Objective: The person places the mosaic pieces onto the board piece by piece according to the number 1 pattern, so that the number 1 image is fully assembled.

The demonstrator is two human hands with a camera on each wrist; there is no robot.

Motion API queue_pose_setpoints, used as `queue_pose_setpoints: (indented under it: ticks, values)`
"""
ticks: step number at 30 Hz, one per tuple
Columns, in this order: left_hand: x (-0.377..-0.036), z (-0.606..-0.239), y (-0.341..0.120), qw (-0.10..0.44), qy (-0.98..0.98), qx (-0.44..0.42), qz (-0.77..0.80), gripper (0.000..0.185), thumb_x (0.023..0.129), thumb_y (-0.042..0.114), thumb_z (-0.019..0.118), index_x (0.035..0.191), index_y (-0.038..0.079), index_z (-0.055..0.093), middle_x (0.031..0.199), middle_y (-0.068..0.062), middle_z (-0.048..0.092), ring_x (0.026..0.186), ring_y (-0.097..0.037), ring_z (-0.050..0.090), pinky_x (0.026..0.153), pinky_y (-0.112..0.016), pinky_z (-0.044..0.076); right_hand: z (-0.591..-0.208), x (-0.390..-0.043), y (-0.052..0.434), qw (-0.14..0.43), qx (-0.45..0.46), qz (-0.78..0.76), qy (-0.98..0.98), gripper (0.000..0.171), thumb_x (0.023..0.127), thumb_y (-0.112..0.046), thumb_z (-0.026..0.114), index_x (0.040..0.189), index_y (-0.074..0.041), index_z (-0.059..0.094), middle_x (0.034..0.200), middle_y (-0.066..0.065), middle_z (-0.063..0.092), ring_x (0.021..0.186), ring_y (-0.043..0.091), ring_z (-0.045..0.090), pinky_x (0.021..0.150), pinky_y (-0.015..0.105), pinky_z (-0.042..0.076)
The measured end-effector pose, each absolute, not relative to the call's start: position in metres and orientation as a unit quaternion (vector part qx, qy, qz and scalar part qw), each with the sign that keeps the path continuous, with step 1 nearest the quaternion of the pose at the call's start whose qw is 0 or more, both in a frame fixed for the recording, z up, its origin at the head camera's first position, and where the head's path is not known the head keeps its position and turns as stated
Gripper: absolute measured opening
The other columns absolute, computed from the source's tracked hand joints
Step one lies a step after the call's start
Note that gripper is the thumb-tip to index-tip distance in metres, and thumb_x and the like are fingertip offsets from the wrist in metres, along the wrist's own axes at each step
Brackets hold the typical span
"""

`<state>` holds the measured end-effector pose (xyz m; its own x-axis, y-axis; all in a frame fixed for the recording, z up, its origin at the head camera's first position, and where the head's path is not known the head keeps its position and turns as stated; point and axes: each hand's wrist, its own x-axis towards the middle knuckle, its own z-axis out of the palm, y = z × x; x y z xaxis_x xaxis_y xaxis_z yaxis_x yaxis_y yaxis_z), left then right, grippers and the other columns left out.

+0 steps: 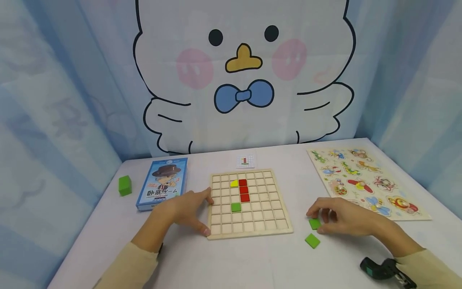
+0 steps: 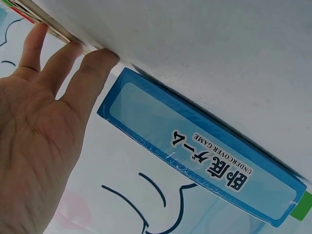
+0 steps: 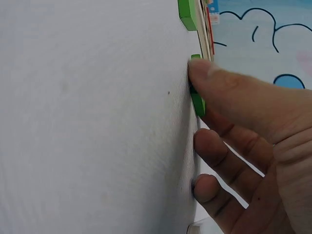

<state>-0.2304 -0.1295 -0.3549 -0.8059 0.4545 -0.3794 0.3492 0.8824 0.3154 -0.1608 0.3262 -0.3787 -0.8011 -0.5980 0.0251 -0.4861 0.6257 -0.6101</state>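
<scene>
A wooden grid board [image 1: 249, 227] lies on the table, holding a yellow tile [image 1: 234, 183], three red tiles [image 1: 244, 190] and a green tile [image 1: 236, 207]. Against its left side rests my left hand [image 1: 185, 208], thumb at the near corner and extended fingers along the edge. Right of the board, my right hand [image 1: 348, 216] pinches a second green tile [image 1: 315, 223] between thumb and forefinger, at the tabletop. In the right wrist view the thumb partly hides that tile [image 3: 198, 103]. Another loose green tile [image 1: 312, 241] lies just nearer to me.
Behind the board lies a small pattern card [image 1: 245, 161]. A blue game box [image 1: 164, 182] sits to the left, with a green block [image 1: 124, 185] beyond it. On the right is a wooden picture board [image 1: 364, 180] of cartoon animals. Printed curtains surround the table.
</scene>
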Motion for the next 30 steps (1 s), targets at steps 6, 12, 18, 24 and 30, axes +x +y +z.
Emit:
queue_pose_setpoints:
  ticks: [6,12,18,24,30]
  values:
    - [-0.232,-0.355,-0.128,0.224,0.944,0.215,0.117,0.089,0.065,0.057,0.093,0.139,0.030,0.052,0.153,-0.014,0.050,0.130,-0.027,0.052,0.106,-0.052,0.047,-0.376,-0.158,0.328,0.078,-0.294,-0.295,0.906,0.027,0.098,-0.031,0.071,0.125,-0.028,0.066,0.105,-0.013,0.065,0.085,0.005,0.056,0.070,0.023,0.048]
    - [-0.231,-0.354,-0.128,0.227,0.944,0.210,0.116,0.091,0.065,0.056,0.093,0.142,0.030,0.051,0.155,-0.014,0.048,0.131,-0.028,0.051,0.108,-0.053,0.046,-0.373,-0.159,0.330,0.075,-0.287,-0.316,0.901,0.031,0.104,-0.027,0.063,0.135,-0.024,0.062,0.110,-0.009,0.063,0.086,0.008,0.058,0.069,0.024,0.049]
    - [-0.231,-0.354,-0.127,0.226,0.945,0.207,0.114,0.087,0.065,0.057,0.093,0.137,0.032,0.052,0.153,-0.012,0.050,0.128,-0.027,0.052,0.106,-0.052,0.047,-0.369,-0.163,0.329,0.061,-0.290,-0.348,0.890,0.028,0.104,-0.022,0.063,0.132,-0.020,0.063,0.115,-0.006,0.066,0.092,0.010,0.061,0.070,0.025,0.052]
    - [-0.231,-0.355,-0.127,0.227,0.945,0.206,0.118,0.085,0.064,0.057,0.093,0.134,0.032,0.053,0.153,-0.012,0.050,0.128,-0.027,0.052,0.106,-0.053,0.047,-0.368,-0.167,0.326,0.040,-0.296,-0.386,0.873,0.026,0.103,-0.014,0.063,0.129,-0.012,0.064,0.120,0.006,0.067,0.093,0.012,0.062,0.070,0.027,0.054]
    - [-0.230,-0.355,-0.126,0.232,0.944,0.202,0.118,0.087,0.065,0.056,0.093,0.138,0.031,0.052,0.154,-0.014,0.049,0.129,-0.027,0.052,0.105,-0.053,0.047,-0.369,-0.171,0.324,0.034,-0.303,-0.414,0.857,0.025,0.102,-0.009,0.063,0.127,-0.007,0.065,0.116,0.013,0.067,0.090,0.014,0.063,0.069,0.028,0.054]
